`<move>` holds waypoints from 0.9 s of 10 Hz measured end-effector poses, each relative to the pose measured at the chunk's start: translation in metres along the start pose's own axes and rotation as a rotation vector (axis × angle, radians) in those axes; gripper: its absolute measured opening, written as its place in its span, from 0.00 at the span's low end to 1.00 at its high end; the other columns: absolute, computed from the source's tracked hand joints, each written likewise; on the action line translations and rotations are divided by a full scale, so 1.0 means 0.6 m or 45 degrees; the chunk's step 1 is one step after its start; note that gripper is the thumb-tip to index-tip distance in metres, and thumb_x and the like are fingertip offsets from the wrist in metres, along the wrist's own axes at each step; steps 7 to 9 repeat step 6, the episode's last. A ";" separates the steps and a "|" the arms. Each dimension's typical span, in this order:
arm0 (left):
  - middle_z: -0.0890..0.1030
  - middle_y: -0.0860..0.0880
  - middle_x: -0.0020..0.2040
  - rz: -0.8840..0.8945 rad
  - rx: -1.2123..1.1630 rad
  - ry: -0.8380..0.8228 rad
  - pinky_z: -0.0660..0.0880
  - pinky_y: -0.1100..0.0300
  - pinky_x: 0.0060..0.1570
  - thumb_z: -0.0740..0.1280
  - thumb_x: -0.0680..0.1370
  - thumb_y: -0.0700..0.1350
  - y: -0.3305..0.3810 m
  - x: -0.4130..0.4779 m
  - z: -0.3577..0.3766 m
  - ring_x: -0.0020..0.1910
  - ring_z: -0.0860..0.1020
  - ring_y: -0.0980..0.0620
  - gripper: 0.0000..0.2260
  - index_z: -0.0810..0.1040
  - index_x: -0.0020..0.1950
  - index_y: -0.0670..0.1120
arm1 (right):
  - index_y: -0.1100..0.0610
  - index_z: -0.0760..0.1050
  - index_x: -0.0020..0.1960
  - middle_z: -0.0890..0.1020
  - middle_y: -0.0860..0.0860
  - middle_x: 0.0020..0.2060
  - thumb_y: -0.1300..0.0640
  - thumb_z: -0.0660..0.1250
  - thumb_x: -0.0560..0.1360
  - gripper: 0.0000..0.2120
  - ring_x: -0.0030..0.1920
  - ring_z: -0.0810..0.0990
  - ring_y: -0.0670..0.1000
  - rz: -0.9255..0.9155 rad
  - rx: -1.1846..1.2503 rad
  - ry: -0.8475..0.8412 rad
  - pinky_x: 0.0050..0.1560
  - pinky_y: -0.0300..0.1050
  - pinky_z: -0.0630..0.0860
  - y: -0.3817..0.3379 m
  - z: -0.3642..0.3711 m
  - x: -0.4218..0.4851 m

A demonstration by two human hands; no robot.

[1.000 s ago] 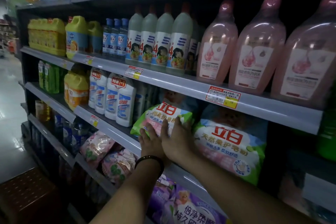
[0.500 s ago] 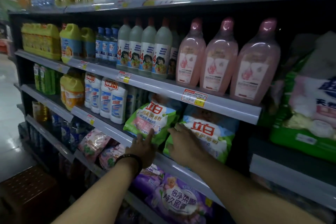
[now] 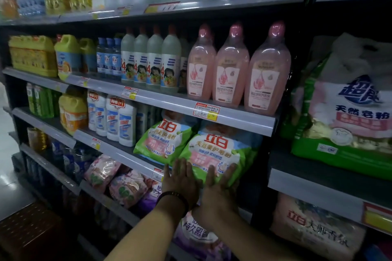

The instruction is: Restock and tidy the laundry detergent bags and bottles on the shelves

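Note:
Two green and pink detergent bags lean side by side on the middle shelf. My left hand, with a dark band on its wrist, lies flat against the lower left of the right-hand bag. My right hand presses flat on that bag's lower right edge, fingers spread. Neither hand closes around the bag. The left-hand bag stands free, overlapped slightly by the right one. Three pink bottles stand on the shelf above.
White bottles stand left of the bags. Pink bags and a purple bag fill the shelf below. A large green detergent sack sits in the bay to the right. A brown crate is on the floor at lower left.
Both hands moved from the left-hand bag over to the right-hand bag and now press on its lower edge. The view has shifted right and pulled back.

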State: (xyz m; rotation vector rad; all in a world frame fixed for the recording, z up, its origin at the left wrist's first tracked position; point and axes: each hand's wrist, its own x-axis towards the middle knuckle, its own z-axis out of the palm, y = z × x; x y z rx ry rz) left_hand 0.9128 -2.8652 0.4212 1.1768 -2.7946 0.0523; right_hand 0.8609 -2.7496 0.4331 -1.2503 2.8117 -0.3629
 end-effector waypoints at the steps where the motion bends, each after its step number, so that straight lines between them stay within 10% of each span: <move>1: 0.40 0.45 0.87 -0.017 -0.115 -0.021 0.43 0.37 0.82 0.47 0.86 0.60 -0.009 0.011 0.012 0.85 0.40 0.41 0.33 0.42 0.86 0.45 | 0.54 0.30 0.84 0.24 0.70 0.76 0.35 0.74 0.65 0.67 0.75 0.26 0.80 0.004 -0.038 0.004 0.80 0.70 0.50 -0.008 0.009 0.020; 3: 0.39 0.47 0.87 0.037 -0.316 -0.082 0.50 0.37 0.82 0.52 0.87 0.57 -0.017 -0.010 0.016 0.85 0.40 0.40 0.33 0.42 0.86 0.46 | 0.45 0.31 0.84 0.17 0.65 0.73 0.40 0.73 0.71 0.60 0.80 0.39 0.77 -0.035 -0.060 -0.166 0.81 0.66 0.57 0.022 -0.030 -0.002; 5: 0.64 0.45 0.83 0.108 -0.410 -0.172 0.66 0.46 0.77 0.60 0.84 0.58 0.016 -0.118 -0.015 0.81 0.63 0.42 0.30 0.61 0.83 0.49 | 0.53 0.69 0.75 0.69 0.56 0.75 0.49 0.68 0.78 0.26 0.75 0.70 0.61 -0.218 0.097 0.015 0.73 0.54 0.72 0.084 -0.085 -0.098; 6: 0.79 0.48 0.71 0.220 -0.412 -0.148 0.75 0.54 0.67 0.63 0.81 0.58 0.053 -0.193 -0.055 0.69 0.78 0.46 0.18 0.78 0.69 0.56 | 0.52 0.67 0.73 0.75 0.56 0.69 0.52 0.64 0.80 0.23 0.70 0.76 0.59 -0.215 0.213 0.032 0.67 0.49 0.74 0.122 -0.117 -0.164; 9: 0.79 0.48 0.71 0.220 -0.412 -0.148 0.75 0.54 0.67 0.63 0.81 0.58 0.053 -0.193 -0.055 0.69 0.78 0.46 0.18 0.78 0.69 0.56 | 0.52 0.67 0.73 0.75 0.56 0.69 0.52 0.64 0.80 0.23 0.70 0.76 0.59 -0.215 0.213 0.032 0.67 0.49 0.74 0.122 -0.117 -0.164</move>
